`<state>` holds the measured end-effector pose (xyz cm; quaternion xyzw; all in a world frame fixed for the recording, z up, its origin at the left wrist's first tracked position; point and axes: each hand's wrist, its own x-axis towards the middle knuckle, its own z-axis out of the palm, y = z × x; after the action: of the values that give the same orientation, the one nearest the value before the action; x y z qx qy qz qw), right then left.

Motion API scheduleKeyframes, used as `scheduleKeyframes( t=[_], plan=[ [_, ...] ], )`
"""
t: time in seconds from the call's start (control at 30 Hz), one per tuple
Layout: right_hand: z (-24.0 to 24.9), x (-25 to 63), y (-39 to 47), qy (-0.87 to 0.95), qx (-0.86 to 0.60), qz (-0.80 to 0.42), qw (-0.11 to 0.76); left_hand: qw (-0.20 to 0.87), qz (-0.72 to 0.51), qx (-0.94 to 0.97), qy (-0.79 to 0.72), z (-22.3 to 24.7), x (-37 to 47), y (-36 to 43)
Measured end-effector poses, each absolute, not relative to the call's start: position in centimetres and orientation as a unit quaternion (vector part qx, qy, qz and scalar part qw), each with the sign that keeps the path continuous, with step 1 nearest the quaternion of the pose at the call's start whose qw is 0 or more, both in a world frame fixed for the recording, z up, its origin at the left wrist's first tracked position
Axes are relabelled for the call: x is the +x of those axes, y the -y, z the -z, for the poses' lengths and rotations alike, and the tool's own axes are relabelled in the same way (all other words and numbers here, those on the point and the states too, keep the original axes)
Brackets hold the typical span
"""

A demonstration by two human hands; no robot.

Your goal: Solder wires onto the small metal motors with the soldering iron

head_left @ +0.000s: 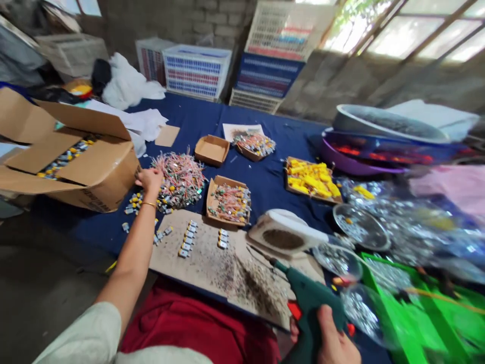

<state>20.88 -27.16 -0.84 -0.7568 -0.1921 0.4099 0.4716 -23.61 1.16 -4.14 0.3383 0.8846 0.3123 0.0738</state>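
Observation:
My left hand (149, 182) reaches out between the carton and a heap of small motors with pink wires (180, 174). Its fingers are curled together; whatever they may hold is too small to make out. In my right hand (335, 336) is a dark green soldering gun (308, 293) with a red trigger, its thin tip pointing left over the cardboard sheet (170, 258). On that sheet stand a longer row of small motors (188, 238) and a short row of motors (223, 238). Brown crumbs and stains cover its right part.
An open carton (109, 172) of motors stands left. Beyond the sheet are a box of wired motors (229, 202), a bare cardboard tray (212, 150) and a box of yellow parts (310, 179). A white-rimmed stand (288, 230), metal bowls (361, 227) and green trays (401, 313) lie right.

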Motion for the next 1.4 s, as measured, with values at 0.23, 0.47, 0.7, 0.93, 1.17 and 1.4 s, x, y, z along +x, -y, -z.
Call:
scheduleKeyframes(
  t=[0.23, 0.47, 0.7, 0.93, 1.17, 1.4],
  plan=[
    [1.9, 20.7, 28.0, 0.124, -0.721, -0.428, 0.530, 0.362, -0.519, 0.465, -0.619, 2.4, -14.1, 10.3],
    [3.4, 21.2, 30.7, 0.094, -0.706, -0.460, 0.531, 0.768, -0.177, 0.406, -0.463, 7.7, -1.7, 19.0],
    [4.2, 20.7, 29.1, 0.075, -0.638, -0.473, 0.603, 0.764, -0.114, 0.404, -0.489, 8.7, -0.1, 19.3],
    [3.1, 22.3, 32.1, 0.168, -0.736, -0.438, 0.487, 0.550, -0.080, 0.661, -0.503, 8.4, 0.8, 18.8],
    [2.2, 23.3, 34.0, 0.227, -0.779, -0.366, 0.455, 0.457, -0.088, 0.730, -0.500, 8.9, 1.3, 18.4],
    [2.0, 21.1, 33.2, 0.189, -0.747, -0.389, 0.505, 0.375, -0.164, 0.752, -0.516, 9.0, 2.1, 17.8]
  ],
)
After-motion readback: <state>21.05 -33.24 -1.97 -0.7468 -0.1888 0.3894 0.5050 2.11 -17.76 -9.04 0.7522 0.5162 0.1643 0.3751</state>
